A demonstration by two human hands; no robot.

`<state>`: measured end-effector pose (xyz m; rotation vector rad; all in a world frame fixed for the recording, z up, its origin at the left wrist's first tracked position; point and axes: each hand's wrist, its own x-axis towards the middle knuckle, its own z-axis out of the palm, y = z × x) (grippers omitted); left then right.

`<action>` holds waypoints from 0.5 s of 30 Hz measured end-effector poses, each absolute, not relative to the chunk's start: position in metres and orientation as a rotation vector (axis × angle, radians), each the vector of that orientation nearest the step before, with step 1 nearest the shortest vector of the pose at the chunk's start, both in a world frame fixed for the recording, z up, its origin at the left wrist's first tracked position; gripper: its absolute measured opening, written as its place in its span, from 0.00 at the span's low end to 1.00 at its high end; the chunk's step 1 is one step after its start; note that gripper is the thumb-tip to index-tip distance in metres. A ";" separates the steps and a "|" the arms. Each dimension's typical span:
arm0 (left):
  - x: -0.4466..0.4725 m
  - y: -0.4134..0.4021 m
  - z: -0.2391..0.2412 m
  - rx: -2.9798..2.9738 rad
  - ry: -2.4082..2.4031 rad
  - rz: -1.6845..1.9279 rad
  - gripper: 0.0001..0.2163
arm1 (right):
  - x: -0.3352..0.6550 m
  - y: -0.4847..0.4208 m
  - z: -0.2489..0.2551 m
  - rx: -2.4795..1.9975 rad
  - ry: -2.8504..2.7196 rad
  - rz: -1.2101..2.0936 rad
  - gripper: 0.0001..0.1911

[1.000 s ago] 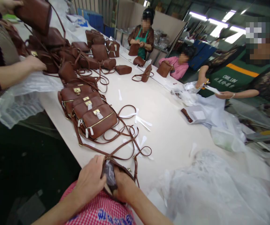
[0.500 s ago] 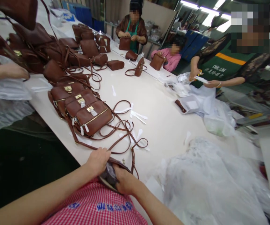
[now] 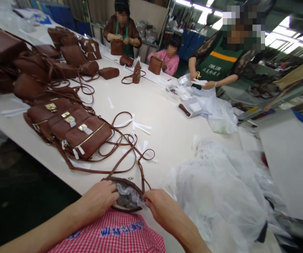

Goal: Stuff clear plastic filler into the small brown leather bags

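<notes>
while the counter (image 3: 183,140) stretches away up the frame, both hands are down at the bottom centre, busy on one small brown bag (image 3: 126,182) pulled in against the red checked garment (image 3: 114,235). the left hand (image 3: 98,199) curls over the bag's near left rim, fingers closed on the edge, and the right hand (image 3: 162,207) pinches the right rim, fingertips tight on the crinkled white stuffing paper (image 3: 130,195) that fills the open mouth. the bag's strap (image 3: 140,168) runs up from it onto the counter. just above, centre left, a row of three brown bags with gold clasps (image 3: 72,128) lies overlapped, straps looped out beside them among white paper strips (image 3: 138,126). a bigger heap of brown bags (image 3: 35,63) piles up in the upper left. lower right, a mound of clear plastic wrap (image 3: 219,189) sits just beside the right hand. along the top edge, three other people work: one in a green apron (image 3: 122,30), one in pink (image 3: 168,59), and one in a green vest (image 3: 219,59) holding white paper.
</notes>
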<state>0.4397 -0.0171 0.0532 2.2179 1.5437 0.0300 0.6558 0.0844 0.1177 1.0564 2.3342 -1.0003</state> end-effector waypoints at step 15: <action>0.466 -0.026 0.044 2.044 1.571 0.003 0.12 | 0.628 0.059 0.068 0.934 2.502 -0.739 0.17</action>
